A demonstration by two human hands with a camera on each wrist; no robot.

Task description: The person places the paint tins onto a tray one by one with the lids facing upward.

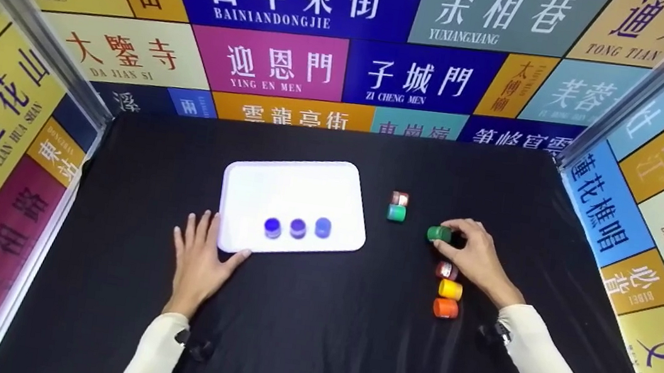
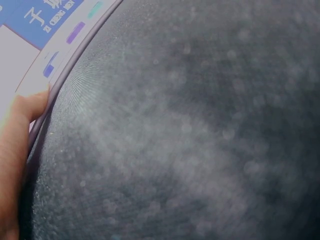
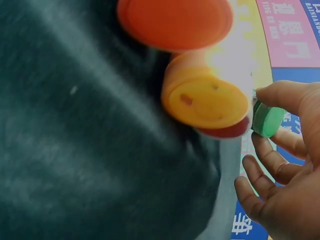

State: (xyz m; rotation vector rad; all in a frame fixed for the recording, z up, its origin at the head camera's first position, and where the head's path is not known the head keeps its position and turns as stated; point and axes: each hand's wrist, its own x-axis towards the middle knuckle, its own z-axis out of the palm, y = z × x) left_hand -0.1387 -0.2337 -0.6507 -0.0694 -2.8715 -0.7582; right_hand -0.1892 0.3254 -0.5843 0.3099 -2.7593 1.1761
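My right hand [image 1: 476, 252] pinches a small dark green paint jar [image 1: 439, 234] between thumb and fingers; the right wrist view shows the green jar [image 3: 268, 120] at the fingertips. Just below that hand lie a dark red jar [image 1: 447, 270], a yellow jar [image 1: 450, 290] and an orange jar [image 1: 445, 308] in a column. My left hand [image 1: 199, 262] lies with fingers spread at the lower left corner of a white tray [image 1: 293, 194], its thumb touching the rim. On the tray stand a dark blue jar [image 1: 272, 227], a purple jar [image 1: 298, 228] and a lighter blue jar [image 1: 322, 228] in a row.
Between the tray and my right hand, a lighter green jar [image 1: 396, 213] sits against a brownish-red jar [image 1: 399, 198]. A black cloth [image 1: 302, 328] covers the table. Panels with printed signs [image 1: 282, 73] enclose the back and both sides.
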